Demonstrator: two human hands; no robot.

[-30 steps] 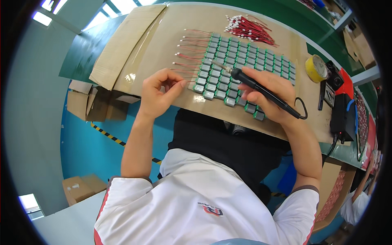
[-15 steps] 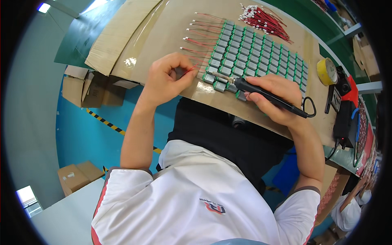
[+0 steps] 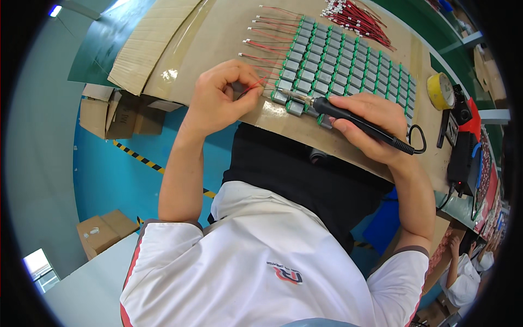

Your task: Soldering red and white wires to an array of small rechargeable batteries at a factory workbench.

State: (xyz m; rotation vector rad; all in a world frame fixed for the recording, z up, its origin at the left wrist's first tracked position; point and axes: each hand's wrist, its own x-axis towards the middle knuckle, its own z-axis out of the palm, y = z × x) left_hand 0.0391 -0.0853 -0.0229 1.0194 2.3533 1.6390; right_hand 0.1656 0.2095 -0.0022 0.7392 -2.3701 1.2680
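Between thumb and fingers, my left hand (image 3: 226, 98) pinches a thin red-and-black wire lead (image 3: 255, 85) at the near left corner of a block of grey cells (image 3: 327, 60). The cells stand in rows with green circuit strips along them. My right hand (image 3: 376, 122) grips a black-handled soldering iron (image 3: 357, 121), its metal tip pointing left to the nearest row, close to the wire end. Whether the tip touches is too small to tell. Several finished-looking wire leads with white connectors (image 3: 267, 46) stretch left from the far part of the left column.
A pile of red wire leads (image 3: 357, 24) lies beyond the cells. To the right are a yellow tape roll (image 3: 440, 91) and a black box with a red light (image 3: 462, 163). Cardboard (image 3: 158, 43) covers the table's left side. Another person (image 3: 463, 278) sits at far right.
The view has shifted slightly, moving the cells up and right in the picture. Red wire shows more plainly at my left fingers. Both hands keep their grips, with the iron still at the near corner.
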